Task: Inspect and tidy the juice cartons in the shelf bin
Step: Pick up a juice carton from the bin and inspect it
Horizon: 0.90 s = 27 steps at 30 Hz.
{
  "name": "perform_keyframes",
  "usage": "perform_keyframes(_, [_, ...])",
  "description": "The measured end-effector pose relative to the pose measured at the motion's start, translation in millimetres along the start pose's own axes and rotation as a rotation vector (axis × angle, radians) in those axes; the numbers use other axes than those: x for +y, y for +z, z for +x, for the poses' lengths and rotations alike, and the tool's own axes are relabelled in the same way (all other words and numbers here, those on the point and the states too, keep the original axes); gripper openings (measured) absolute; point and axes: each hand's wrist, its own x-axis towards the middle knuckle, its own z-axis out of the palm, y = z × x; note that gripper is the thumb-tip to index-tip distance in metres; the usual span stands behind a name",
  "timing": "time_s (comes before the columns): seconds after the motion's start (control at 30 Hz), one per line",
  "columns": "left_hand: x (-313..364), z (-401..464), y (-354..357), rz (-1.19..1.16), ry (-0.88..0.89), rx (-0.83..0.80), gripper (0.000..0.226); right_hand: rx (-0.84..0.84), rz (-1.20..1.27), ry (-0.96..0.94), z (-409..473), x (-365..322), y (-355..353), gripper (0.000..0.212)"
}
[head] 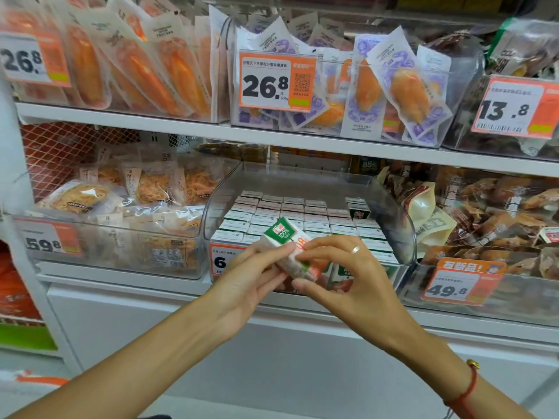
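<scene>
A small green, white and red juice carton [286,238] is tilted in the air in front of the clear shelf bin [390,204]. My left hand [248,285] grips its lower left side. My right hand [348,273], wearing a ring, pinches its right edge with thumb and fingertips. Inside the bin, several rows of matching cartons [305,219] stand upright, tops showing. One gap shows toward the back right, beside a dark green carton [358,211]. The bin's price tag [222,260] is partly hidden behind my left hand.
Clear bins of packaged snacks flank the carton bin: shredded food packs [145,189] on the left, brown wrapped snacks [490,213] on the right. The shelf above [211,131] holds bins of orange snack packs with 26.8 and 13.8 tags. A white panel [181,322] lies below.
</scene>
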Motion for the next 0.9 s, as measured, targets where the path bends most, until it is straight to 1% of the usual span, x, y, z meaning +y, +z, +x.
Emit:
perform_keyframes(0.07, [1,0,-1,0.095,0.084,0.018,0.049,0.016,0.118,0.117,-1,4,0,0.033])
perform_keyframes(0.13, [0,0,-1,0.227,0.180,0.017,0.059,0.030,0.153,0.223,1,10,-2,0.044])
perform_keyframes(0.2, [-2,-2,0,0.335,0.305,-0.017,0.061,-0.030,0.207,0.291,2,14,-4,0.058])
perform_keyframes(0.23, [-3,-2,2,0.374,0.356,-0.045,0.059,-0.073,0.230,0.290,2,16,-4,0.055])
perform_keyframes(0.3, [-6,-4,4,0.425,0.420,-0.087,0.057,-0.113,0.235,0.257,1,17,-5,0.046])
perform_keyframes(0.4, [-7,-3,3,0.455,0.445,-0.096,0.056,-0.072,0.213,0.218,0,20,-8,0.039])
perform_keyframes(0.5, [-7,0,3,0.461,0.456,-0.098,0.053,-0.051,0.168,0.169,-1,22,-10,0.039])
perform_keyframes(0.57, [-6,1,2,0.494,0.489,-0.082,0.051,-0.028,0.119,0.123,-2,23,-10,0.037])
perform_keyframes(0.67, [-5,3,1,0.640,0.579,-0.029,0.045,0.037,-0.020,0.038,-2,24,-11,0.033])
perform_keyframes(0.77, [-5,4,2,0.716,0.644,-0.003,0.044,0.133,-0.242,-0.063,1,23,-14,0.041])
perform_keyframes(0.9, [-5,7,11,0.631,0.653,0.042,0.043,0.174,-0.331,-0.090,8,28,-21,0.044])
